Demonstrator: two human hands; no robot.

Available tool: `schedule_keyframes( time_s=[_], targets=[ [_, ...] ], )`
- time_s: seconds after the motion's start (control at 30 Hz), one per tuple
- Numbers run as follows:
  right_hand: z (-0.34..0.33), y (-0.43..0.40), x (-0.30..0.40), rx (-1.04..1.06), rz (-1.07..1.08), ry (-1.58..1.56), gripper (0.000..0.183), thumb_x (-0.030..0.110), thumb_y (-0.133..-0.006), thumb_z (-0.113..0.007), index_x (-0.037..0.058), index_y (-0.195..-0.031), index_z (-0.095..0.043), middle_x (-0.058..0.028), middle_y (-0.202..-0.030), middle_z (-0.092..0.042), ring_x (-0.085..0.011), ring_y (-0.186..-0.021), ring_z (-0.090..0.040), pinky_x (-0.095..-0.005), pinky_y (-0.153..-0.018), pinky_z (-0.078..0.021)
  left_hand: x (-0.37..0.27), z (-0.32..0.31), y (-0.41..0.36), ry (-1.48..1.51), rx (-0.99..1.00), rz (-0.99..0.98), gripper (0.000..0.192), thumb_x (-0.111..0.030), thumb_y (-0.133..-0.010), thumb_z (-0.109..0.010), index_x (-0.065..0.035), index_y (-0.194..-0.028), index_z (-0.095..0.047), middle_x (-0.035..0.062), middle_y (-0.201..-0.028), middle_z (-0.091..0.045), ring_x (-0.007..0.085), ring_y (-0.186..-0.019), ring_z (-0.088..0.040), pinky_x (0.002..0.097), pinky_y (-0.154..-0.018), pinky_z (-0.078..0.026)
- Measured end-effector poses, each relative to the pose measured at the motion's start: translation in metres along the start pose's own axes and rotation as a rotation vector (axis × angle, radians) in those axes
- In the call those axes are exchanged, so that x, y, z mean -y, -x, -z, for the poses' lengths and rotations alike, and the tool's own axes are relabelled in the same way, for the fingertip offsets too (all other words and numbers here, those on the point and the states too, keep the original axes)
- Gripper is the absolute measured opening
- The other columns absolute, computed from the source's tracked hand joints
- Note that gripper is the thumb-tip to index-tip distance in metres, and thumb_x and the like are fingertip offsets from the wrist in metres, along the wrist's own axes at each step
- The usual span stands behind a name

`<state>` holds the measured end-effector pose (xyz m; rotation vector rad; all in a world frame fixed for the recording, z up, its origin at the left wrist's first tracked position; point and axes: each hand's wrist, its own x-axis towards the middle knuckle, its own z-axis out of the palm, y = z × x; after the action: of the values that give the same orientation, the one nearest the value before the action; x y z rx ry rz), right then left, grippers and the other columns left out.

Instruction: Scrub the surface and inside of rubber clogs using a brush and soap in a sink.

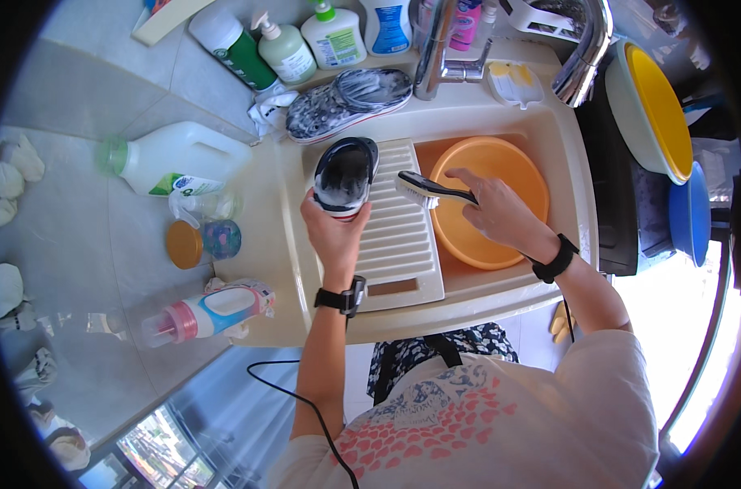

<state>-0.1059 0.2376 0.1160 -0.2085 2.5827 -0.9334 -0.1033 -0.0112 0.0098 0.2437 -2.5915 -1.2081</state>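
Observation:
My left hand [335,235] grips the near end of a dark clog [345,174], which has whitish foam in its opening. The clog is held above the left part of a ribbed washboard [401,226] in the sink. In my right hand [499,211] is the handle of a scrubbing brush [435,187], its white bristles facing down over the washboard's right edge, apart from the clog. Beneath my right hand sits an orange plastic basin [523,174]. A second dark clog [349,101], covered in foam, lies on the sink's back ledge.
A chrome faucet [431,67] rises behind the sink [566,153], beside a soap dish [515,84]. Pump bottles [286,54] and other bottles line the back. A large detergent jug [175,156] and a pink-capped bottle [208,312] are at the left. Yellow [658,116] and blue [689,214] basins stand right.

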Motion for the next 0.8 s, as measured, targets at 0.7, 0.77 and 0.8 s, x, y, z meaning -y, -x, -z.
schedule_keyframes(
  time_s=[0.7, 0.77, 0.8],
  targets=[
    [0.043, 0.048, -0.018, 0.149, 0.267, 0.007, 0.013, 0.005, -0.076, -0.059, -0.0018, -0.086, -0.063, -0.0159, -0.086, -0.059, -0.0273, -0.068, -0.063, -0.0353, -0.059, -0.0503, -0.142, 0.029, 0.057, -0.478, 0.340, -0.275, 0.084, -0.016, -0.055, -0.084, -0.0008, -0.123, -0.038, 0.0192, -0.120, -0.042, 0.0398, -0.111, -0.045, 0.0454, -0.094, -0.040],
    [0.009, 0.035, -0.010, 0.131, 0.371, 0.148, 0.010, 0.005, -0.072, -0.062, -0.0026, -0.075, -0.066, -0.0148, -0.089, -0.061, -0.0279, -0.071, -0.066, -0.0355, -0.058, -0.0536, -0.137, 0.026, 0.059, -0.211, 0.394, -0.199, 0.084, -0.015, -0.055, -0.083, -0.0008, -0.124, -0.036, 0.0204, -0.121, -0.041, 0.0397, -0.110, -0.045, 0.0453, -0.094, -0.040],
    [-0.009, 0.024, -0.003, 0.126, 0.343, 0.188, 0.009, 0.005, -0.071, -0.063, -0.0025, -0.075, -0.066, -0.0156, -0.086, -0.062, -0.0297, -0.071, -0.066, -0.0355, -0.060, -0.0541, -0.136, 0.026, 0.061, -0.231, 0.388, -0.237, 0.082, -0.015, -0.056, -0.082, -0.0009, -0.123, -0.036, 0.0198, -0.121, -0.042, 0.0395, -0.109, -0.046, 0.0448, -0.092, -0.042]
  ],
)
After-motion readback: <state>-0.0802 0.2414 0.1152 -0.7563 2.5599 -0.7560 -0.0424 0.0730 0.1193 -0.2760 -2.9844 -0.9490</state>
